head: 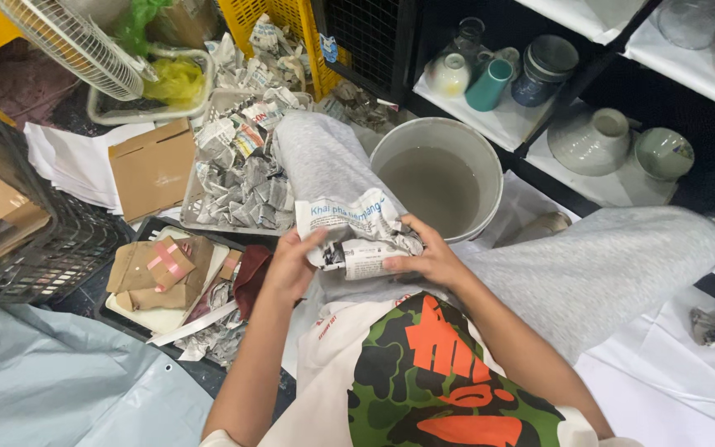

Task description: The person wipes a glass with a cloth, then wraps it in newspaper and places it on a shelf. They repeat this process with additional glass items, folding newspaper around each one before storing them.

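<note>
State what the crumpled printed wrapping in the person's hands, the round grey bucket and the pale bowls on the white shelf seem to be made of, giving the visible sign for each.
Crumpled printed wrapping, held by left hand and right hand: newspaper, matt; creases and newsprint show. Round grey bucket: probably plastic, with a smooth, thin, even rim. Pale bowls: likely glazed ceramic, with thick walls and a soft sheen.

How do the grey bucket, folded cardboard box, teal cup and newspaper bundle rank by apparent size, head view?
1. Grey bucket
2. Folded cardboard box
3. Newspaper bundle, held in both hands; near the camera, so its rank against the box is unsure
4. Teal cup
</note>
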